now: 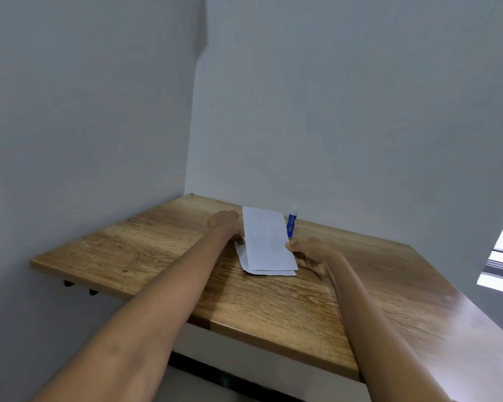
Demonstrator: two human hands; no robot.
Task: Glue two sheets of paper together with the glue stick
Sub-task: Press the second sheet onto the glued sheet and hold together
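Both my forearms stretch out over the wooden table (157, 250) toward 2 white sheets, the top sheet (266, 239) lying on the bottom sheet (241, 255), slightly askew. My left hand (224, 224) rests at their left edge; I cannot tell how its fingers lie. My right hand (310, 253) pinches the top sheet's right edge, thumb above. Just behind the sheets stands the blue glue stick (292, 223), upright, white-capped, near the grey wall (331, 111).

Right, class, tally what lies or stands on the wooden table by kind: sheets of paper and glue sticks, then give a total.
Sheets of paper: 2, a top sheet overlapping a lower sheet
Glue sticks: 1, the blue glue stick standing upright
Total: 3
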